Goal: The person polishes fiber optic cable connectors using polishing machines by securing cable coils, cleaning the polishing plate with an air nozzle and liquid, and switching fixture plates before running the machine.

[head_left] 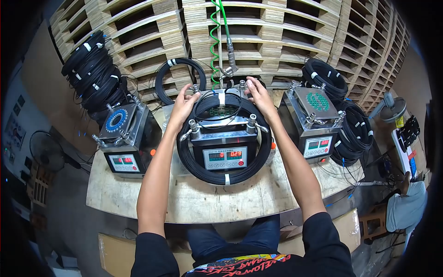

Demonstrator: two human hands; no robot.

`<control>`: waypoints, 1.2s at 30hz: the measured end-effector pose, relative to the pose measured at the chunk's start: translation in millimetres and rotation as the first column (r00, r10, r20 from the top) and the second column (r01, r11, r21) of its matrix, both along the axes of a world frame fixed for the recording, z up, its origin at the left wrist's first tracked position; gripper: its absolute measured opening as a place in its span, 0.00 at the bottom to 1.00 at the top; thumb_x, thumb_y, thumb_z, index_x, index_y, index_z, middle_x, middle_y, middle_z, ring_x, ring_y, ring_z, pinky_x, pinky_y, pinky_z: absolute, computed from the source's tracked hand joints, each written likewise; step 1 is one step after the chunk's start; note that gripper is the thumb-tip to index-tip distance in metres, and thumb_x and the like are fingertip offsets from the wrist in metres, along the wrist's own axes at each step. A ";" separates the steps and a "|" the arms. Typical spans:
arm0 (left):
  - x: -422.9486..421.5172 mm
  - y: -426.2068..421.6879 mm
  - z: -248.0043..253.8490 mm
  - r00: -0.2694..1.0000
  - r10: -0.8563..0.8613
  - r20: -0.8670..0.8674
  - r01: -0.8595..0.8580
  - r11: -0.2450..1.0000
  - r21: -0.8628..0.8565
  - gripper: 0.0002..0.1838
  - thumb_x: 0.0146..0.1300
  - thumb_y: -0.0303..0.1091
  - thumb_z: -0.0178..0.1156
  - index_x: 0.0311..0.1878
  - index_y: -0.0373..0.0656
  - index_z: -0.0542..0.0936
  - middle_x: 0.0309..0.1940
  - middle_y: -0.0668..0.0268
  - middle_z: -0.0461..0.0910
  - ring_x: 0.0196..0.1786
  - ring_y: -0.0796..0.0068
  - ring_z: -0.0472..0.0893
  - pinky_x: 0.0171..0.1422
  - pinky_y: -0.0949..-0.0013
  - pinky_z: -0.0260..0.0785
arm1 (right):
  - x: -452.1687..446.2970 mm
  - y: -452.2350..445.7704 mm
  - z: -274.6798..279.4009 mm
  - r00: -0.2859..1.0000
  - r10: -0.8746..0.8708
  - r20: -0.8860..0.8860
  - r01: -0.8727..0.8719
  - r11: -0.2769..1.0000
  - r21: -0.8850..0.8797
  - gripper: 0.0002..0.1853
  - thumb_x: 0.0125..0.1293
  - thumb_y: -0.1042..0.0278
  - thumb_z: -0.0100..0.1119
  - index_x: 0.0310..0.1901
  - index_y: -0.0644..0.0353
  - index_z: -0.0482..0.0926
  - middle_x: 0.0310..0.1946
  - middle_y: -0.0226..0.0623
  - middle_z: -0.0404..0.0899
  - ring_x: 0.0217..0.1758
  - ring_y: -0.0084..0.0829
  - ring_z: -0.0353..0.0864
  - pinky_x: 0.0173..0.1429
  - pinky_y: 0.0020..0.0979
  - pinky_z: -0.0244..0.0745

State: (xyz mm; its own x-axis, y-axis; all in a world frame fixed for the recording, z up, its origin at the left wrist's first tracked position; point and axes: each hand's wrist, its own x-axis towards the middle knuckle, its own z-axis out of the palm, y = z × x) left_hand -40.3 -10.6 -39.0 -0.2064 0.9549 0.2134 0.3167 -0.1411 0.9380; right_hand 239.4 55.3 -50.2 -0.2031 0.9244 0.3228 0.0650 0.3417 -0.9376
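A large coil of black cable point(183, 159), bound with white tape, hangs around the front of the middle polishing machine point(224, 159). Its front panel lights up red digits. Metal clamp knobs with levers stand at the corners of its top plate. My left hand point(185, 105) is at the back-left clamp knob point(195, 87), thumb and fingers bent about its lever. At the back-right clamp knob point(242, 85), my right hand point(260, 97) has its fingers bent around the lever. My fingers largely hide both levers. Loops of thinner cable lie across the machine top.
Similar machines stand left point(123, 145) and right point(314, 134) on the wooden table point(134, 198). Stacked black coils point(94, 78) rise at the left, more coils point(353, 134) at the right. A green air hose point(214, 41) hangs before the pallets. Someone sits far right.
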 end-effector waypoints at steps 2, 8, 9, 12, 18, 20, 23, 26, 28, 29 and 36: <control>0.3 -1.2 0.4 1.000 0.006 0.004 -0.006 1.000 -0.013 0.35 0.70 0.44 0.65 0.76 0.44 0.67 0.46 0.60 0.83 0.54 0.74 0.79 0.62 0.70 0.67 | 0.1 1.1 -2.3 1.000 0.003 -0.025 -0.003 1.000 0.001 0.33 0.78 0.38 0.49 0.73 0.54 0.69 0.54 0.36 0.77 0.51 0.24 0.79 0.52 0.30 0.76; -2.8 1.2 -2.2 0.998 -0.040 0.055 0.041 0.999 -0.012 0.35 0.71 0.41 0.66 0.77 0.44 0.65 0.46 0.61 0.83 0.53 0.76 0.79 0.60 0.72 0.68 | 0.4 -6.2 2.6 0.997 -0.055 -0.046 0.051 0.994 -0.097 0.32 0.78 0.40 0.50 0.72 0.56 0.69 0.52 0.38 0.78 0.47 0.22 0.79 0.48 0.27 0.76; -4.0 2.6 -4.2 0.997 -0.054 0.053 0.054 0.999 0.009 0.37 0.70 0.42 0.66 0.78 0.43 0.64 0.43 0.63 0.81 0.50 0.76 0.79 0.58 0.72 0.69 | -1.2 -3.1 0.2 0.997 -0.064 -0.044 0.062 0.997 -0.041 0.32 0.78 0.40 0.50 0.72 0.57 0.70 0.50 0.37 0.78 0.46 0.23 0.79 0.48 0.27 0.76; -4.8 6.3 -8.3 0.997 -0.068 0.047 0.066 0.997 0.036 0.38 0.70 0.44 0.66 0.78 0.43 0.63 0.41 0.65 0.79 0.47 0.76 0.78 0.56 0.72 0.69 | 0.4 0.9 -3.7 0.997 -0.070 -0.012 0.070 0.997 0.011 0.33 0.78 0.40 0.50 0.71 0.58 0.71 0.47 0.36 0.79 0.46 0.23 0.78 0.48 0.27 0.76; -3.8 4.8 -5.0 0.998 -0.055 0.024 0.055 0.998 0.014 0.36 0.70 0.44 0.65 0.77 0.43 0.66 0.40 0.66 0.78 0.47 0.76 0.78 0.56 0.72 0.69 | 1.1 0.4 -2.0 0.999 -0.026 0.027 0.025 1.000 0.003 0.32 0.78 0.41 0.51 0.71 0.57 0.71 0.46 0.35 0.80 0.49 0.23 0.79 0.50 0.28 0.76; -3.8 3.7 -3.4 0.999 -0.050 0.017 0.050 0.999 0.009 0.35 0.70 0.43 0.66 0.76 0.43 0.66 0.40 0.66 0.78 0.47 0.77 0.78 0.56 0.72 0.69 | 0.9 0.9 -2.5 0.999 -0.021 0.027 0.020 1.000 0.008 0.31 0.78 0.41 0.51 0.72 0.56 0.70 0.47 0.35 0.80 0.49 0.23 0.79 0.51 0.29 0.77; -2.7 1.3 -2.8 0.998 -0.050 0.034 0.050 0.999 0.001 0.36 0.70 0.42 0.66 0.77 0.43 0.65 0.40 0.66 0.78 0.46 0.77 0.78 0.54 0.72 0.70 | 1.6 0.6 -4.1 1.000 -0.024 -0.011 0.024 0.999 0.027 0.32 0.78 0.42 0.52 0.73 0.55 0.69 0.49 0.38 0.81 0.49 0.24 0.79 0.50 0.28 0.77; -4.8 3.5 -6.6 0.999 -0.031 0.042 0.030 0.999 0.019 0.37 0.70 0.39 0.66 0.78 0.44 0.64 0.43 0.65 0.82 0.49 0.77 0.79 0.60 0.72 0.68 | 1.1 -3.3 -1.3 0.997 -0.023 -0.074 0.022 1.000 -0.010 0.32 0.77 0.42 0.53 0.74 0.54 0.67 0.51 0.40 0.81 0.49 0.25 0.80 0.48 0.27 0.77; -5.6 4.8 -7.0 0.997 -0.044 0.057 0.043 0.999 0.025 0.38 0.69 0.38 0.67 0.78 0.42 0.63 0.41 0.67 0.83 0.48 0.79 0.79 0.60 0.74 0.68 | 1.1 -9.4 5.1 0.997 -0.059 -0.058 0.055 0.995 -0.082 0.32 0.77 0.43 0.55 0.73 0.55 0.69 0.50 0.40 0.81 0.49 0.25 0.79 0.48 0.25 0.77; -5.9 5.0 -7.7 0.997 -0.044 0.057 0.042 0.999 0.024 0.38 0.69 0.38 0.67 0.78 0.42 0.63 0.41 0.67 0.83 0.48 0.79 0.79 0.60 0.74 0.68 | 0.8 -9.7 5.0 0.997 -0.059 -0.058 0.054 0.995 -0.083 0.32 0.77 0.43 0.55 0.73 0.55 0.69 0.50 0.40 0.81 0.49 0.25 0.79 0.48 0.25 0.77; -6.6 6.3 -9.3 0.996 -0.069 0.057 0.066 0.996 0.056 0.36 0.70 0.39 0.66 0.77 0.43 0.65 0.42 0.65 0.82 0.49 0.78 0.79 0.60 0.73 0.68 | -0.2 8.0 -9.2 0.994 -0.086 0.074 0.083 0.996 0.043 0.29 0.76 0.46 0.57 0.69 0.57 0.73 0.46 0.39 0.82 0.44 0.25 0.80 0.46 0.28 0.77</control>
State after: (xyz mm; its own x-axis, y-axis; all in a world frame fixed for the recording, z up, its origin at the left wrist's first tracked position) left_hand -46.9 -4.3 -48.3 -0.1556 0.9545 0.2542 0.2489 -0.2111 0.9452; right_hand 239.2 63.3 -59.4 -0.1502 0.9261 0.3460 0.1653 0.3686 -0.9148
